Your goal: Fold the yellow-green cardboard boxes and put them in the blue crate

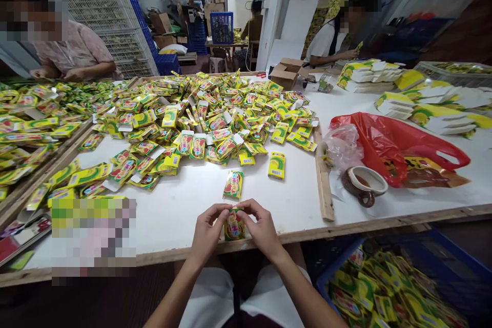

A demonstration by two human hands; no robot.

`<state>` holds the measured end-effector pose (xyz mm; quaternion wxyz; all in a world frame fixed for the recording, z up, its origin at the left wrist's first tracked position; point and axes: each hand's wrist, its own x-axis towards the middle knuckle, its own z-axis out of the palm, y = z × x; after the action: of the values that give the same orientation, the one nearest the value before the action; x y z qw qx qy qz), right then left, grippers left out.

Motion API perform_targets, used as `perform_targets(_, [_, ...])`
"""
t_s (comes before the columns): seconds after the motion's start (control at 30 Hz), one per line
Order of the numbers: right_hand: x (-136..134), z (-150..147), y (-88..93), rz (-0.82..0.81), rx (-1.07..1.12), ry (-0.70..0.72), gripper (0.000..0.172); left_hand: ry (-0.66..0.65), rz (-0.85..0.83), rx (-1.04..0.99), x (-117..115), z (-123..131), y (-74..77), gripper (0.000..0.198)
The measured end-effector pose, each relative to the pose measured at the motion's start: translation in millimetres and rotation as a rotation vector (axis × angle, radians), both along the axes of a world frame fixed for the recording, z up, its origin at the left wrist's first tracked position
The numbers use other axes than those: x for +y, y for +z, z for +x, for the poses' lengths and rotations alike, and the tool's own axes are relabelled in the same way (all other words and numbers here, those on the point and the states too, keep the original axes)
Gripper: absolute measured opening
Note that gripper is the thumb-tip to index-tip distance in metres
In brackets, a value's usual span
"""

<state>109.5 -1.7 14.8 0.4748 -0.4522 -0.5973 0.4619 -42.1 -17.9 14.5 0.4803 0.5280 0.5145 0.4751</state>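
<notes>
"Where's the fruit-printed box point(235, 228)?"
"At the six o'clock edge of the bench point(192, 207). The left hand point(206, 230) and right hand point(263, 228) both pinch its top end, nearly closed."
"Anything beyond?"
"A second box point(233, 185) lies near, at twelve o'clock, and the heaped boxes point(215, 118) farther that way."
</notes>
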Motion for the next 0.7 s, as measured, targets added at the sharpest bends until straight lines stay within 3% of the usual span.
perform_targets(0.1, [-10.6,39.8,26.3,0.008,-0.176,-0.094,0.017,0.019,0.065,0.151,8.5,0.0,3.3,0.023])
perform_targets(0.23, [-34.5,146.4,66.7,-0.068,-0.628,-0.127,0.024,0.154,0.097,0.584,34.3,-4.2,-8.3,0.024])
perform_targets(0.3, [-46.5,189.0,76.9,-0.049,-0.783,-0.184,0.026,0.168,0.116,0.738,48.4,-6.7,-15.7,0.019])
perform_targets(0.37, [-54.8,204.6,77.4,-0.039,-0.815,-0.231,0.028,0.157,0.152,0.790,59.3,-8.6,-16.8,0.011])
perform_targets(0.43, [-55.9,191.1,70.2,-0.036,-0.742,-0.235,0.027,0.147,0.199,0.769,65.0,-10.4,-8.3,0.014])
perform_targets(0.5, [-48.2,156.7,58.9,0.001,-0.622,-0.204,0.023,0.097,0.269,0.695,65.6,-11.5,8.7,0.018])
perform_targets(0.6, [-26.1,91.9,41.0,0.096,-0.426,-0.127,0.016,-0.117,0.345,0.538,60.4,-7.8,38.3,0.019])
perform_targets(0.7, [-5.7,39.6,23.9,0.108,-0.208,-0.036,0.026,-0.345,0.285,0.374,53.5,1.4,54.1,0.017])
